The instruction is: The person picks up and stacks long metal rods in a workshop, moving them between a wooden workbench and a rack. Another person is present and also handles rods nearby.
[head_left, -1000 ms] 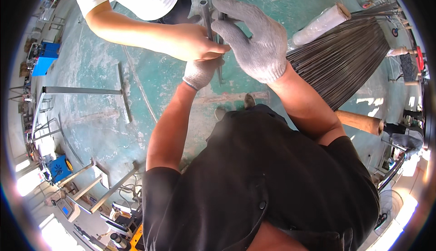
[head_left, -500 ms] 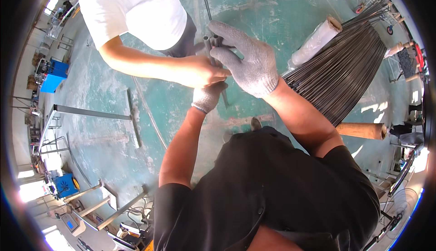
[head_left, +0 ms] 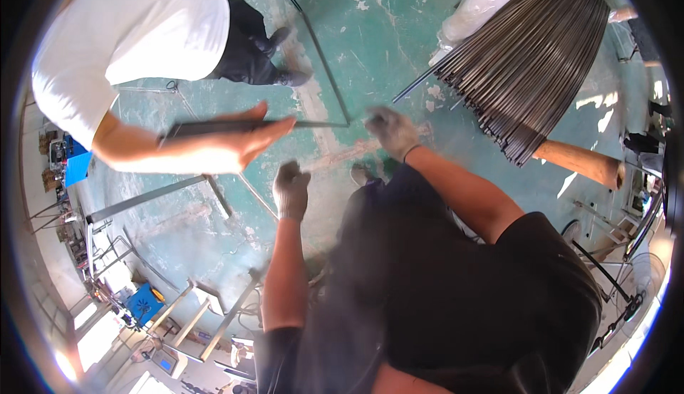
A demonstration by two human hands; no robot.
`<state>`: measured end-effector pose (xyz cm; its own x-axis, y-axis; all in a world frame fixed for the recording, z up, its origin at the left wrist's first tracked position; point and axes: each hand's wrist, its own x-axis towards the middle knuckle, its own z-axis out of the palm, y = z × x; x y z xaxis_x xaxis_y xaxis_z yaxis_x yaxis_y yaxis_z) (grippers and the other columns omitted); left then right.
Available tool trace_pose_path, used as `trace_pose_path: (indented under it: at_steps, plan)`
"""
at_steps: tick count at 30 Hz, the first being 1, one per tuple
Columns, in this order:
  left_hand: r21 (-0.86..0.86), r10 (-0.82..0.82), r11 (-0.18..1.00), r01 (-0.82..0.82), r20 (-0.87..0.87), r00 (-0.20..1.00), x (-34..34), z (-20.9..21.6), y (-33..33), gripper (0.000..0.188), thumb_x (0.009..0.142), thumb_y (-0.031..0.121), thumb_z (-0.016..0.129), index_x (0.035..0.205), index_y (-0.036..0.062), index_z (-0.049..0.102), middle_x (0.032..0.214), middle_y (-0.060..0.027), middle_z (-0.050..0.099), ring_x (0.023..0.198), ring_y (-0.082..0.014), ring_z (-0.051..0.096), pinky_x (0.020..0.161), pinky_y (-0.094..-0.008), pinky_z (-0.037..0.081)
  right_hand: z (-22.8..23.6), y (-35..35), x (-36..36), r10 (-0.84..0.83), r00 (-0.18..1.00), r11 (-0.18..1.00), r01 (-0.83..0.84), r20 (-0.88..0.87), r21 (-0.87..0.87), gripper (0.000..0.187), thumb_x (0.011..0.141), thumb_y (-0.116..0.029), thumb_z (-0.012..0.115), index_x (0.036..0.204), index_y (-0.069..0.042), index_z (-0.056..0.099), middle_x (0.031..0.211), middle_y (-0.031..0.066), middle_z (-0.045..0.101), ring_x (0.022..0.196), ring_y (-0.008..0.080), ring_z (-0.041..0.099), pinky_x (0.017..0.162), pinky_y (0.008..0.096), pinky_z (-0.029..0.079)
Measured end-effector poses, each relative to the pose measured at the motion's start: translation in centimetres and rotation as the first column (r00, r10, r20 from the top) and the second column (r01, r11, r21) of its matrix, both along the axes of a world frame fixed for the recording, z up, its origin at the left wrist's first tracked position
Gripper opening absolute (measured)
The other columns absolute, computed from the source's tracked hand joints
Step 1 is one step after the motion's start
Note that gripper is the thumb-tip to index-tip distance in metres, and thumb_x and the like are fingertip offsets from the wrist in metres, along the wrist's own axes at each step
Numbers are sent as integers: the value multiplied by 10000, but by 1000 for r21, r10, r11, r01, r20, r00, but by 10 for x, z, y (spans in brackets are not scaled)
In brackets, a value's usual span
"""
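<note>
My left hand (head_left: 291,193), in a grey-white knit glove, is raised with its fingers curled in; nothing sticks out of it. My right hand (head_left: 393,133), gloved too, is bent at the fingers and smeared by motion. It is close to the end of a long thin dark rod (head_left: 325,68) that slants away over the floor. At the left, a co-worker's hand (head_left: 246,144) is against a dark bundle of bars (head_left: 206,129) lying along the forearm. That bundle is apart from both my hands.
A large stack of dark metal rods (head_left: 527,59) lies at the right, beside a plastic-wrapped roll (head_left: 481,2) and over a brown cardboard-like tube (head_left: 581,162). The co-worker in a white shirt (head_left: 149,30) stands far left. A metal frame (head_left: 153,198) rests on the green floor (head_left: 385,30).
My hands have moved apart and lost contact with the dark tubes. The co-worker has swung leftward with the dark bars. The view has shifted, bringing the rod stack closer.
</note>
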<state>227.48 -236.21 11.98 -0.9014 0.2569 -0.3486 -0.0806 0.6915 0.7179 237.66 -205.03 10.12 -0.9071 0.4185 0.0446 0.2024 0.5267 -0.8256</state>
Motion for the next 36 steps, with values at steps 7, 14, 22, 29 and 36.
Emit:
trace_pose_path:
  at_steps: [7,14,22,29,36]
  plan:
    - [-67,118,992,-104,243,963,30,-138,-11,403,882,77,754,1273,3,688,1135,-109,762,1040,-181,715,931,-321,565,-268,-37,8,125,759,623,441,639,-646,273,977,-192,678,1222,-75,708,996,72,746,812,205,758,739,325,629]
    - [126,38,990,-66,213,976,-5,-306,66,454,881,74,763,1317,-10,667,1183,-118,743,1052,-178,702,931,-315,557,-502,-63,-60,65,599,64,796,798,-602,149,979,-196,704,962,-51,729,782,123,725,624,254,720,512,402,578]
    - [104,-87,990,92,-54,995,-38,-418,91,625,847,51,834,1432,19,617,1303,-98,703,1151,-201,667,1001,-347,536,-628,-72,-134,128,475,-10,878,871,-478,391,1042,-408,659,1075,-20,680,862,165,755,636,302,746,542,457,640]
    - [88,-139,984,158,-192,972,-40,-488,89,607,841,29,830,1413,25,628,1340,-104,691,1239,-225,653,1076,-371,519,-785,-94,-159,260,602,-36,787,755,-615,311,1040,-336,620,1151,-47,647,1008,160,737,895,373,728,775,502,647]
    - [75,34,997,-21,-179,983,-25,-493,75,536,874,41,789,1386,-11,641,1287,-124,723,1211,-233,683,1067,-371,530,-792,-96,-156,468,557,463,507,686,-728,354,1059,-315,503,1262,-44,606,1173,160,699,1027,345,665,926,584,563]
